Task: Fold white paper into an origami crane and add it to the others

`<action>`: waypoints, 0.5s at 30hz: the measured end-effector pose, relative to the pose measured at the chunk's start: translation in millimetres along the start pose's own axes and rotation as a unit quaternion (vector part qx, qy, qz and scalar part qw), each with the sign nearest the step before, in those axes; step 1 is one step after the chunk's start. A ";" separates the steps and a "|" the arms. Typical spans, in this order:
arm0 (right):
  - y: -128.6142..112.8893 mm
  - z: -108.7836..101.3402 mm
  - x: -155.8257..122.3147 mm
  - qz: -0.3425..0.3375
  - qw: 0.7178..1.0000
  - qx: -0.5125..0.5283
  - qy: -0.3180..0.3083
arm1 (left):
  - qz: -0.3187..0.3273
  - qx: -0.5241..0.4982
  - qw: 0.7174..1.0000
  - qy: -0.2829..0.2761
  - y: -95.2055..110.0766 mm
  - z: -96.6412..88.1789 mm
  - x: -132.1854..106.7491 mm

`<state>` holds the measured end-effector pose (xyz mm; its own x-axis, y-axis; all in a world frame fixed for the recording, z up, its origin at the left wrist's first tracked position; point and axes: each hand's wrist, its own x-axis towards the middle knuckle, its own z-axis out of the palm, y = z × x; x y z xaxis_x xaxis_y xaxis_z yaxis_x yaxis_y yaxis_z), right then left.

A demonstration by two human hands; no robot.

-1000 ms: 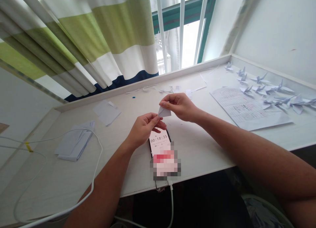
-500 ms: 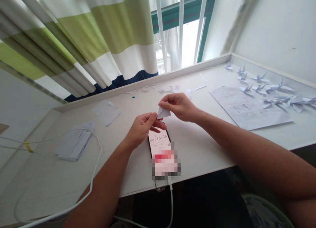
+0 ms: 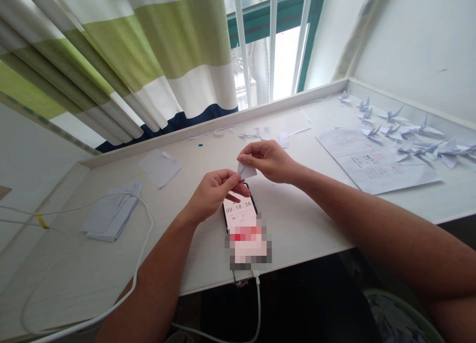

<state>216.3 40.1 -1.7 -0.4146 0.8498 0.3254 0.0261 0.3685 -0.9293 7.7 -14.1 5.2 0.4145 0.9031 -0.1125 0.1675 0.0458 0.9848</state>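
Observation:
A small folded piece of white paper (image 3: 247,171) is held in the air above the desk (image 3: 308,219). My right hand (image 3: 268,159) pinches its upper edge from the right. My left hand (image 3: 215,192) pinches its lower left corner with thumb and forefinger. Just below the hands lies a phone (image 3: 240,211) with a running timer on its screen; the lower part of the screen is blurred.
Several folded paper cranes (image 3: 409,135) sit at the back right beside a printed sheet (image 3: 368,162). Stacks of white paper squares (image 3: 111,214) (image 3: 160,168) lie on the left. A white cable (image 3: 141,263) loops over the left of the desk. Paper scraps (image 3: 260,133) lie by the window ledge.
The hands and the paper have shifted very slightly; the fold is held a little closer between the fingers. The timer has gone from 18:35 to 18:36.

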 end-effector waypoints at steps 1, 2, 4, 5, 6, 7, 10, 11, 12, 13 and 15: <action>0.0 0.0 0.1 0.001 1.000 0.000 -0.002 | 0.001 0.003 1.000 0.000 0.0 0.1 0.0; 0.0 -0.1 0.2 0.002 1.000 0.000 -0.004 | 0.003 0.006 1.000 0.002 0.1 0.3 0.0; 0.4 -0.1 0.5 0.002 1.000 0.001 -0.005 | 0.005 0.009 1.000 0.013 0.5 0.9 0.5; 0.6 -0.1 0.7 0.002 1.000 0.002 -0.005 | 0.004 0.010 1.000 0.021 1.0 1.2 0.7; 0.8 0.0 0.9 0.001 1.000 0.003 -0.005 | 0.002 0.010 1.000 0.027 1.6 1.4 0.9; 0.9 0.0 1.0 0.000 1.000 0.005 -0.005 | 0.000 0.010 0.999 0.032 2.3 1.6 1.0; 0.5 0.2 1.1 -0.001 1.000 0.007 -0.003 | -0.008 0.013 0.999 0.035 4.5 1.1 0.7; 0.2 0.3 1.1 -0.003 1.000 0.008 0.000 | -0.009 0.015 0.999 0.034 4.9 0.6 0.6; 0.0 0.5 1.0 -0.005 1.000 0.009 0.003 | -0.009 0.014 0.999 0.034 5.0 0.1 0.6; -0.2 0.8 1.0 -0.008 1.000 0.009 0.008 | -0.007 0.007 0.999 0.039 4.7 -0.3 0.6; -0.4 1.6 0.9 -0.015 1.000 0.008 0.016 | 0.000 -0.018 0.998 0.057 3.1 -0.7 1.2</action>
<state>214.5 40.1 -1.3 -0.3862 0.8504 0.3573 -0.0003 0.3873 -0.9220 8.1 -12.6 8.3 0.3100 0.9456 -0.0991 0.1337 0.0599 0.9892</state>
